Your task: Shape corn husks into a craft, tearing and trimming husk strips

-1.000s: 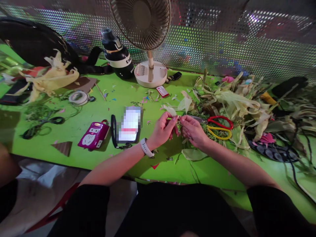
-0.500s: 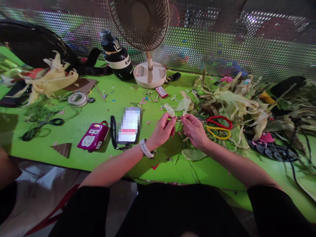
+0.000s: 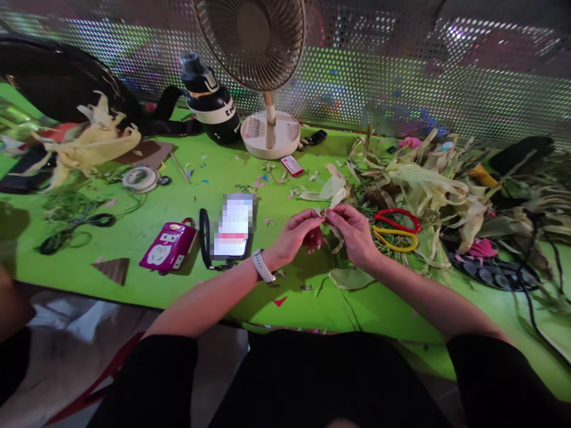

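Observation:
In front of me both hands meet over the green table [image 3: 267, 303], fingertips almost touching. My left hand [image 3: 298, 235] is closed in a pinch on a small pale piece of corn husk [image 3: 323, 211]. The same piece is pinched by my right hand [image 3: 354, 233]; most of it is hidden by the fingers. Just right of that hand lie scissors with red and yellow handles [image 3: 404, 220], their blades covered by scraps. Behind my fingers rests a loose pale husk [image 3: 334, 189]. A flat husk leaf [image 3: 350, 279] lies below my right wrist.
A heap of dried husks [image 3: 419, 178] covers the right side, beside a black palette [image 3: 495, 273]. Leftward are a phone [image 3: 234, 226], a purple power socket [image 3: 168, 246], black-handled scissors [image 3: 100, 220] and a tape roll [image 3: 140, 178]. A fan [image 3: 270, 134] and bottle [image 3: 214, 113] stand behind.
My hands have come closer together. The pale husk that stuck up above my left fingers has dropped out of sight, and a strip now shows below my right fingers.

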Tool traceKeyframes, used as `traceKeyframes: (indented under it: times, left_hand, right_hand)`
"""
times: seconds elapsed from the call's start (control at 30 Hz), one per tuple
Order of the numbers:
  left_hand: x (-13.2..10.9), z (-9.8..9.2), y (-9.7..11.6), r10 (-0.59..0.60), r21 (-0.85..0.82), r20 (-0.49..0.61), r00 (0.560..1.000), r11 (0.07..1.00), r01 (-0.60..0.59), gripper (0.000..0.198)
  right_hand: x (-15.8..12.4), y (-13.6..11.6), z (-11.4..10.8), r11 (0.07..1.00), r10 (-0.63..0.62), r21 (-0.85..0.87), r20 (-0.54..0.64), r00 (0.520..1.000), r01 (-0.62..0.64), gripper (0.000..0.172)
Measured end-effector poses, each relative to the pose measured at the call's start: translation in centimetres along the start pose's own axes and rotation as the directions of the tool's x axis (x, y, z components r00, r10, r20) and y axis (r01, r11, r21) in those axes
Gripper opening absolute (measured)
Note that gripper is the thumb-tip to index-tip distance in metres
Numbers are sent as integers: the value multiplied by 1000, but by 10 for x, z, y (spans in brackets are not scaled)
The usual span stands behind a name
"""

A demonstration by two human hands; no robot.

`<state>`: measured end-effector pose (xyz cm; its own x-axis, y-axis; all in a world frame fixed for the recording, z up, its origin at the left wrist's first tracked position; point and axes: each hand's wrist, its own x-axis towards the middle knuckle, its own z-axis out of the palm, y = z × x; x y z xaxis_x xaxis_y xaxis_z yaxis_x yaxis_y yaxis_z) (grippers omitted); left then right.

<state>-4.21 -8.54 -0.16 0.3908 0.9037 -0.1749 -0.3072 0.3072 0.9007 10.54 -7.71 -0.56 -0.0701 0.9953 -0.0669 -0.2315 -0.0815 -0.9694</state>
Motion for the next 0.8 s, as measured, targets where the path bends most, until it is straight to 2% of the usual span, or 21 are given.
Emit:
traceKeyframes:
  times: [0.13, 0.3, 0.4, 0.5, 0.57, 0.63, 0.7, 0.73, 0.8]
  left_hand:
    - [1, -1, -2, 0, -52, -8, 1000, 999, 0, 22]
    - [1, -2, -4, 55, 24, -39, 998, 998, -54, 19]
    - [0, -2, -4, 80, 61, -31, 996, 995, -78, 20]
    - [-1, -3, -2, 99, 96, 28, 995, 990, -101, 20]
    - [-1, -3, 0, 99, 121, 60, 993, 987, -106, 21]
    - [-2, -3, 1, 78, 139, 72, 994, 986, -88, 21]
    - [-3, -3, 2, 56, 144, 75, 996, 987, -66, 22]
    - [-3, -3, 2, 48, 147, 79, 996, 987, -59, 22]
    - [-3, -3, 1, 39, 150, 92, 995, 987, -53, 22]
  right_hand:
    - [1, 1, -3, 1000, -22, -4, -20, 1000, 22, 21]
    - [-2, 2, -2, 997, -65, -42, -41, 997, 63, 17]
    - [2, -2, -5, 998, 16, -55, -31, 999, -17, 22]
    - [14, -15, -18, 984, 107, -142, 13, 994, -104, 27]
    - [23, -27, -29, 969, -46, -244, -56, 997, 31, 27]
    - [29, -38, -36, 907, -246, -370, -84, 966, 199, 28]
    - [30, -44, -37, 803, -334, -510, 42, 942, 308, 27]
    - [29, -44, -36, 768, -313, -547, 136, 940, 335, 28]
    - [26, -39, -31, 776, -157, -558, 281, 947, 294, 35]
